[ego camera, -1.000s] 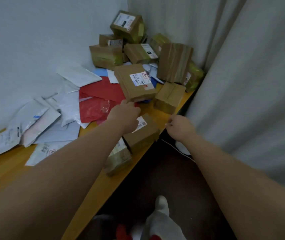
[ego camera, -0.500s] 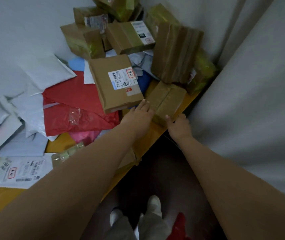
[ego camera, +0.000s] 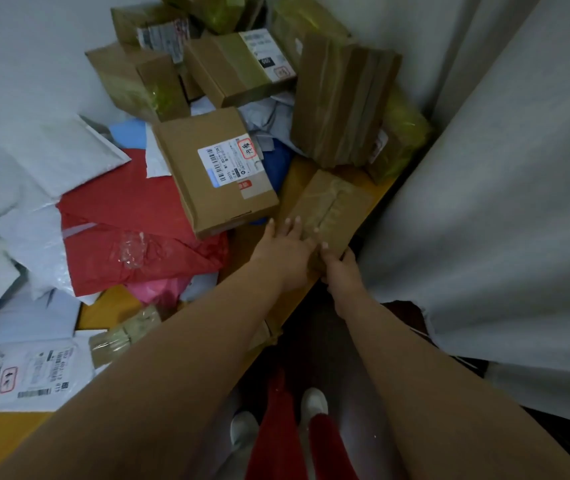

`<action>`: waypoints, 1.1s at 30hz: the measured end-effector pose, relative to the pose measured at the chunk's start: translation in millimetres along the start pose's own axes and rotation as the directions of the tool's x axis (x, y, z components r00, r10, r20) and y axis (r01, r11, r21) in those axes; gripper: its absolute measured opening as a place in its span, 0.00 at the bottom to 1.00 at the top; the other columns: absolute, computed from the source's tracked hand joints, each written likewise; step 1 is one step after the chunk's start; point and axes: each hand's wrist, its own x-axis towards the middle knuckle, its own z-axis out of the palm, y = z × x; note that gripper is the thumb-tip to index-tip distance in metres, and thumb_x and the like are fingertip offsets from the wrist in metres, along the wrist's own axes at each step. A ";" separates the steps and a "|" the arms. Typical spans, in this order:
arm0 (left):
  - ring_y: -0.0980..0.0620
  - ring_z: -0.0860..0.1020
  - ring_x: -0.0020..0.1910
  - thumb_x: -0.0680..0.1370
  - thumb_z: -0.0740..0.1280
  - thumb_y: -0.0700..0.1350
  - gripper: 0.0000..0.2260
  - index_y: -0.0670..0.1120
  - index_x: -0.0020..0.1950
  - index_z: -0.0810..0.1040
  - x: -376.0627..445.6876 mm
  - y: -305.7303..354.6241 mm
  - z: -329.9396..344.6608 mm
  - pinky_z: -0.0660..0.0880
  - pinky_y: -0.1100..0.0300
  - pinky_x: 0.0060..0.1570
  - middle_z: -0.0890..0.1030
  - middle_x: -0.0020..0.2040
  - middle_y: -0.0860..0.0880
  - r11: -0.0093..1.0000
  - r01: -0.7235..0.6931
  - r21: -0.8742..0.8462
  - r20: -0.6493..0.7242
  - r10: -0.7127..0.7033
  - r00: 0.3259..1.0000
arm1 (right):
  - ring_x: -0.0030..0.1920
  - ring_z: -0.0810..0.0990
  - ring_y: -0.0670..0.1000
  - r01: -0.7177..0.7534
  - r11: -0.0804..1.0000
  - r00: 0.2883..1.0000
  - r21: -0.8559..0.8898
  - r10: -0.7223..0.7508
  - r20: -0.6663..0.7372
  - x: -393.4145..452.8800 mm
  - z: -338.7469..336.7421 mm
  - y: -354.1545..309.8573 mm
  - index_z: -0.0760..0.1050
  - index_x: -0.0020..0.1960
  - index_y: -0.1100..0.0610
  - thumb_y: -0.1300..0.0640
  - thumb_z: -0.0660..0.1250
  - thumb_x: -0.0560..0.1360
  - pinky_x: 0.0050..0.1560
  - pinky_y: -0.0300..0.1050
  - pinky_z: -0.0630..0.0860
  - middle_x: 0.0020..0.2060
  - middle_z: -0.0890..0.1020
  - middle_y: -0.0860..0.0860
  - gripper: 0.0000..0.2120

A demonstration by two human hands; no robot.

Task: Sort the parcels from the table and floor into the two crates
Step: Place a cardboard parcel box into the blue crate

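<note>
A small taped brown box (ego camera: 335,206) lies at the wooden table's right edge. My left hand (ego camera: 285,251) lies flat on its near left part, fingers straight. My right hand (ego camera: 337,268) grips its near corner, thumb on top and fingers under the edge. Left of it sits a flat cardboard box with a white label (ego camera: 217,171). More brown boxes (ego camera: 242,67) are stacked in the corner behind. No crate is in view.
Red (ego camera: 131,230), white (ego camera: 62,150) and pink mailers cover the table (ego camera: 117,306) on the left. A labelled white mailer (ego camera: 27,372) lies near the front. Grey curtain (ego camera: 501,202) hangs close on the right. My feet stand on the dark floor below.
Both hands moved forward from the near small boxes to the taped box at the table's edge. The left now lies on it and the right has taken hold of its corner.
</note>
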 end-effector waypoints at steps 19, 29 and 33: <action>0.54 0.74 0.55 0.60 0.81 0.57 0.41 0.47 0.60 0.58 -70.1 -17.6 -36.0 0.75 0.59 0.48 0.73 0.53 0.53 0.423 -0.141 -0.895 -0.283 -0.295 0.913 | 0.53 0.78 0.56 0.368 0.925 0.922 -0.091 -0.376 -0.090 -93.5 2.4 -62.5 0.71 0.40 0.50 0.57 0.58 0.81 0.58 0.56 0.76 0.48 0.80 0.54 0.11; 0.51 0.70 0.58 0.61 0.82 0.49 0.40 0.42 0.64 0.63 -79.7 -7.0 -19.9 0.70 0.62 0.49 0.69 0.58 0.48 0.567 -0.325 -0.757 -0.580 -0.353 0.734 | 0.48 0.80 0.52 0.407 0.913 0.913 0.034 -0.405 -0.052 -107.0 1.9 -61.7 0.74 0.46 0.53 0.53 0.61 0.82 0.48 0.45 0.77 0.51 0.82 0.56 0.08; 0.51 0.68 0.60 0.63 0.81 0.50 0.43 0.42 0.69 0.61 -92.1 -6.9 -34.0 0.67 0.66 0.51 0.67 0.62 0.47 0.614 -0.377 -0.693 -0.667 -0.347 0.660 | 0.53 0.80 0.53 0.402 0.903 0.916 0.152 -0.400 -0.045 -114.5 10.2 -78.3 0.75 0.59 0.53 0.50 0.58 0.82 0.53 0.48 0.78 0.57 0.81 0.55 0.11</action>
